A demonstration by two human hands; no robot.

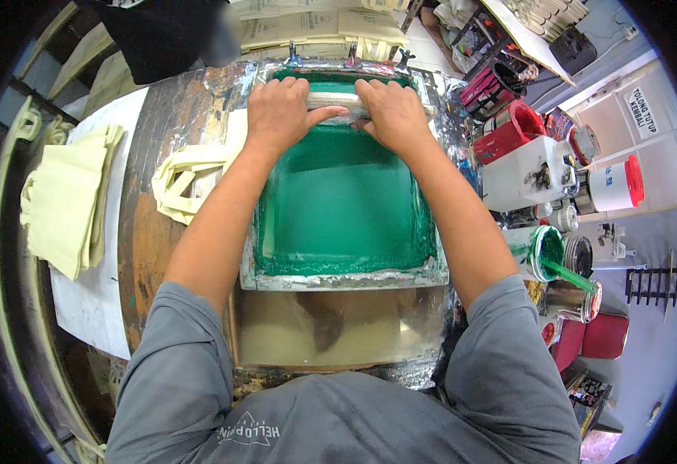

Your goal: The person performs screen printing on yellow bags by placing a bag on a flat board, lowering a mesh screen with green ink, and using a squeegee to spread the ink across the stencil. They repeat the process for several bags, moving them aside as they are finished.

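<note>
A paint-stained worktop [141, 267] stands amid this crowded room. From the left I see yellow bags [71, 197], the left hand [280, 114] curled over the bar [332, 100] at the screen's [346, 281] far end, the right hand [393, 114] clasping its other side, then a jar [518, 241]. The bar looks stiff, fairly light, probably slippery down near the green ink [346, 205]; its top, toward both ends, seems the best hold.

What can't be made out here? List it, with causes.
All in the head view:
Parts of the pale bar: covered by the left grip and right grip.
Whatever lies beneath the green screen: hidden by it.
Part of the pale yellow fabric: under the left forearm.
Grey patch beside the black cloth: blurred.
</note>
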